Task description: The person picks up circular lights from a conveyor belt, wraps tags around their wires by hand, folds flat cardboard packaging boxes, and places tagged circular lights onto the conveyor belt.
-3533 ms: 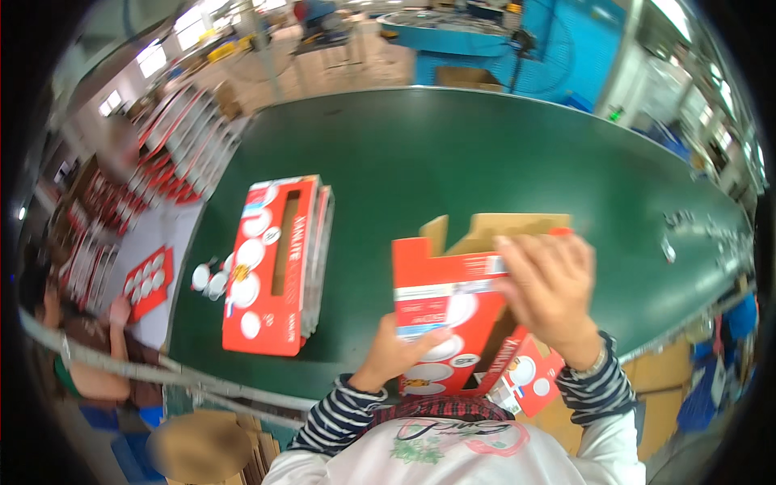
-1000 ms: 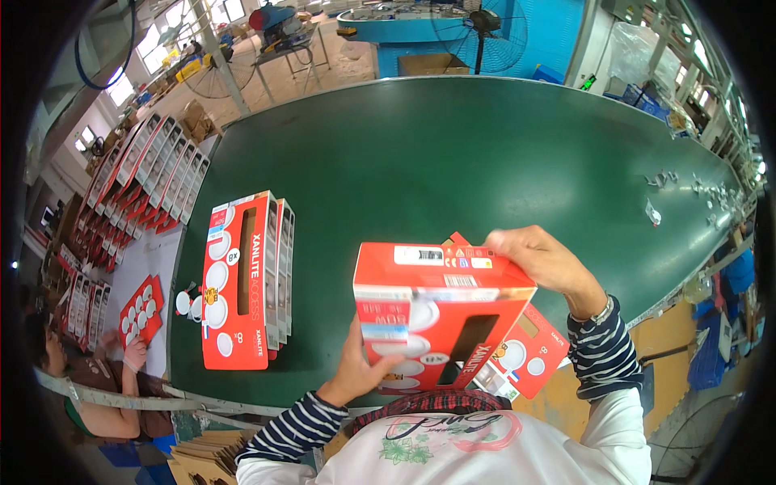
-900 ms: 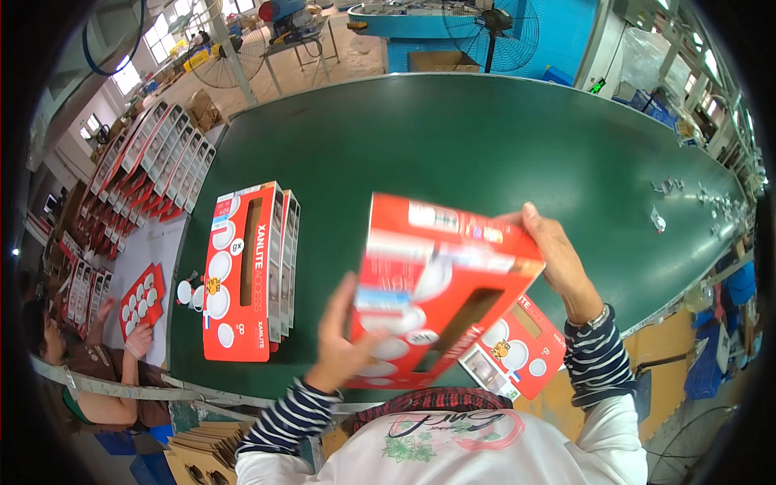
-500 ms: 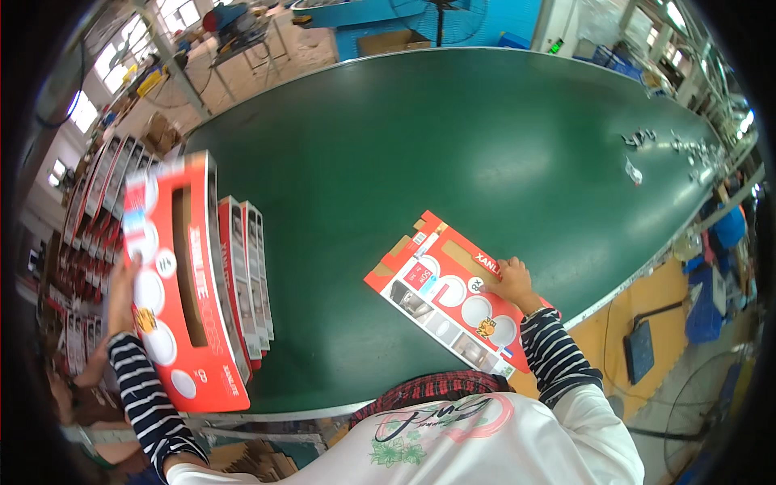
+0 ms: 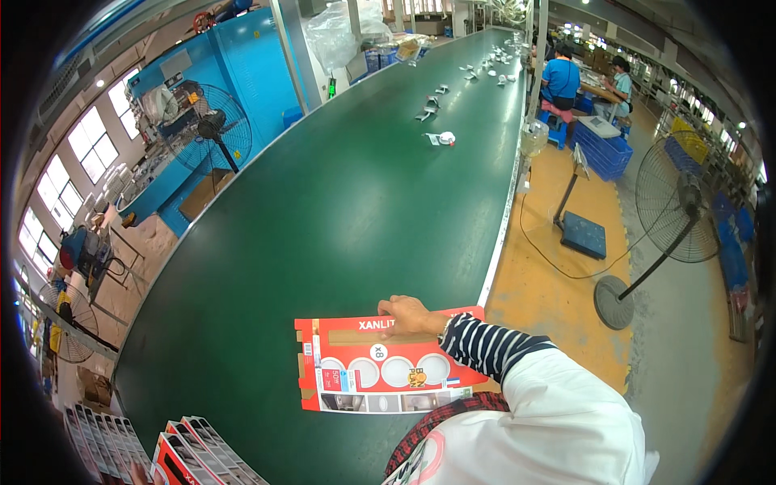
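In front of me a flattened red-and-white carton [image 5: 388,347] with a long window and printed round lamps lies near the belt's near edge. My right hand [image 5: 408,315] grips it at the top edge, fingers bent over the cardboard. At the lower left rim, fingers of my left hand [image 5: 139,473] show beside a standing red carton [image 5: 171,462]. Most of that hand is cut off, so its grip cannot be made out. More folded-up cartons [image 5: 212,453] stand close by on the right of that one.
A long green conveyor belt [image 5: 323,234] runs away ahead, with small white lamp parts [image 5: 443,139] on it. A row of cartons [image 5: 101,440] stands at lower left. On the right are a floor scale [image 5: 584,234], a standing fan [image 5: 687,198] and seated people [image 5: 562,79].
My view has swung right and up along the belt. The standing carton and my left hand are now at the lower left rim. My right hand stays on the flattened carton.
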The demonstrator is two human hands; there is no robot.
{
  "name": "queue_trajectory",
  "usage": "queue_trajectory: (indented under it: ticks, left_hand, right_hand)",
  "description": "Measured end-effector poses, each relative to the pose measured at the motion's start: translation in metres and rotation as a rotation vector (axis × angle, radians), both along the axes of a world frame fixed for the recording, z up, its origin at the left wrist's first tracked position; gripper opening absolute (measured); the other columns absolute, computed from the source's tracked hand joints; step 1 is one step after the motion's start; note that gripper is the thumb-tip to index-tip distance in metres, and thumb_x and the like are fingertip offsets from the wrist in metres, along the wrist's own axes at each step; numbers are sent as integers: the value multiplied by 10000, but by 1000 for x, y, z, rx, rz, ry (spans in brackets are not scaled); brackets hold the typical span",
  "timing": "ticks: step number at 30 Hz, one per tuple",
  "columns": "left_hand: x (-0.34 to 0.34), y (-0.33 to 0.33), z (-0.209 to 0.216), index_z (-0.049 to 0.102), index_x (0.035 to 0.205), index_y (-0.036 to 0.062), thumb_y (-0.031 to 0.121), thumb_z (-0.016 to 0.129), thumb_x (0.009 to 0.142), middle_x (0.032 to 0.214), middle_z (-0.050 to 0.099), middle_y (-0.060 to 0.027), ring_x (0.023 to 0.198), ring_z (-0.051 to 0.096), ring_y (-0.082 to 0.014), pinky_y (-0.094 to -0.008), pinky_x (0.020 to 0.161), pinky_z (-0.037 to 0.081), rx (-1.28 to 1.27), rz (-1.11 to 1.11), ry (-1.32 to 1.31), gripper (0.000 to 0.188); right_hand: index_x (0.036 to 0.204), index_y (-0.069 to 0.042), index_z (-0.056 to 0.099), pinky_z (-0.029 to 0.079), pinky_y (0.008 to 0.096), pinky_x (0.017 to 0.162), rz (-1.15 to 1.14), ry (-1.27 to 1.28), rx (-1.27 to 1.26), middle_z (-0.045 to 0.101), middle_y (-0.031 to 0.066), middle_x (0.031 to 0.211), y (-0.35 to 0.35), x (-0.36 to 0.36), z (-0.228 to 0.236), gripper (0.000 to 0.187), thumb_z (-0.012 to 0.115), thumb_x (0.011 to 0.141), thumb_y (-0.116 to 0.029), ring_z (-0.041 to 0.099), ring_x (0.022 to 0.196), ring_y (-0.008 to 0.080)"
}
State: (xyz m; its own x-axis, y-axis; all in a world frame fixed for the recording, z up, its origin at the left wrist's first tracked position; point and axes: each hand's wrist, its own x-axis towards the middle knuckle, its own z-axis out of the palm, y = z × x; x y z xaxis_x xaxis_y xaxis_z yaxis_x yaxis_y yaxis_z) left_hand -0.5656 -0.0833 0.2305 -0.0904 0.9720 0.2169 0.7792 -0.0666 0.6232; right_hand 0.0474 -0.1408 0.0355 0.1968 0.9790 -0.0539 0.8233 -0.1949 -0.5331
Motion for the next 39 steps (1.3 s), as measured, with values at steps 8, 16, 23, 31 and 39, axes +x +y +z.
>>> queue_trajectory:
  ticks: [8, 16, 23, 31, 39]
  left_hand:
    - [192, -12, 44, 464, 1246, 7, 121, 695, 703, 1130, 571, -177, 1068, 543, -262, -345, 914, 403, -15, -593, 153, 601]
    - [273, 35, -10, 448, 1242, -39, 198, 707, 725, 1176, 526, -229, 1114, 502, -319, -381, 930, 399, -180, -723, 169, 625]
    - [318, 31, -52, 308, 1301, -47, 241, 514, 919, 1157, 522, -152, 1032, 510, -176, -289, 885, 395, -312, -538, -839, 521]
    - [306, -27, -28, 500, 1011, -27, 101, 509, 895, 805, 544, -34, 716, 489, -88, -236, 654, 416, 135, -412, -774, 173]
    - [294, -79, -42, 541, 954, -35, 140, 554, 888, 783, 538, -16, 685, 468, -51, -183, 613, 389, 109, -309, -719, 187]
  right_hand:
    - [929, 25, 482, 463, 445, 704, 54, -160, 346, 571, 215, 844, 12, -28, 51, 412, 663, 717, -279, 583, 796, 370]
    - [1002, 17, 448, 473, 397, 734, -110, 360, 283, 607, 216, 841, -17, 3, 55, 394, 612, 763, -249, 616, 811, 328]
    - [1099, -3, 454, 438, 301, 801, -100, 722, 623, 544, 82, 983, -21, -43, 83, 372, 607, 845, -227, 530, 930, 142]
    - [1224, 38, 403, 404, 412, 904, -100, -104, 1022, 455, 227, 1218, -24, -56, 146, 628, 684, 753, -271, 468, 1120, 343]
    - [1120, 13, 496, 417, 396, 817, 191, -203, 979, 486, 190, 1086, -4, -73, 167, 537, 698, 707, -263, 486, 995, 323]
